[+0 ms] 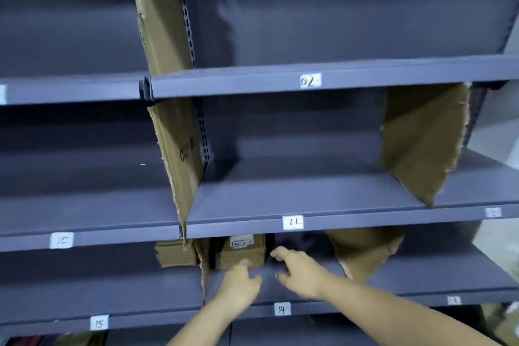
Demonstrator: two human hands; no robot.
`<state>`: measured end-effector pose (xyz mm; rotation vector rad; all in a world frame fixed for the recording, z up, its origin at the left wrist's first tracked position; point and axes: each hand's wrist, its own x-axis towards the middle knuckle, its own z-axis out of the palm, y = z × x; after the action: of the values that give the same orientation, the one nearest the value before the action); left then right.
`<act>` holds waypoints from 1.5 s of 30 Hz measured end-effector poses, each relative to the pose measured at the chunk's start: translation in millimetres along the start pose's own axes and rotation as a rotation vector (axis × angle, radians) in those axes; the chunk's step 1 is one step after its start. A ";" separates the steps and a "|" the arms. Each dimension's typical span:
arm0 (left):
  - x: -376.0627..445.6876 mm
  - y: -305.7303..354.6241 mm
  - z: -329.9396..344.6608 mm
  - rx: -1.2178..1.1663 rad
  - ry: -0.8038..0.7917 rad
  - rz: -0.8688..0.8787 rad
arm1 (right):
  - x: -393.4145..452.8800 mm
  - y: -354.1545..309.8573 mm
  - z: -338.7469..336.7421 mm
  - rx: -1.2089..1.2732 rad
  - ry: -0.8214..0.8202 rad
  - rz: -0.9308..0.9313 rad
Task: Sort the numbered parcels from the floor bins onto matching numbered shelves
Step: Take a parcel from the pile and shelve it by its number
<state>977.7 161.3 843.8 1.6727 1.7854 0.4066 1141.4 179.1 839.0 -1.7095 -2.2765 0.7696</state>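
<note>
Dark grey metal shelving, several tiers, bays parted by torn cardboard dividers (179, 166).

Left bays: shelf edge labelled "10" (61, 240); below it, shelf edge labelled "15" (98, 322). A plain brown carton (175, 254) stands at the right end of the "15" bay, against the divider.

Centre bays: label "02" (310, 80) on the upper edge, "11" (293, 222) on the middle edge, "14" (281, 309) on the lower edge.

Parcel (240, 253): brown carton with a white tag reading "14", standing at the left end of the "14" bay, just right of the divider.

Left hand (241, 284): over the "14" shelf, fingers loosely curled, fingertips at the parcel's front lower edge; whether they touch it cannot be told.

Right hand (300, 270): just right of the parcel, fingers apart and relaxed, holding nothing, index finger near the parcel's right side.

Right: curled cardboard divider (362, 250) in the "14" tier; another (421, 143) in the "11" tier; further edge labels blurred, unreadable
</note>
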 end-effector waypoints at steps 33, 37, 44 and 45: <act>-220.1 340.1 86.0 0.023 -0.239 1.001 | -437.9 56.7 -191.5 -0.100 0.594 0.495; -234.2 405.1 135.1 -0.011 -0.302 1.058 | -490.8 115.2 -222.3 -0.132 0.636 0.563; -247.9 517.7 219.7 -0.037 -0.335 1.117 | -565.6 218.8 -289.7 -0.180 0.676 0.636; -247.4 531.7 230.9 -0.035 -0.331 1.124 | -573.8 232.8 -299.2 -0.180 0.684 0.645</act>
<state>1527.7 -52.0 1065.7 2.4133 0.4643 0.5639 1651.2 -225.7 1060.7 -2.3508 -1.3742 0.0113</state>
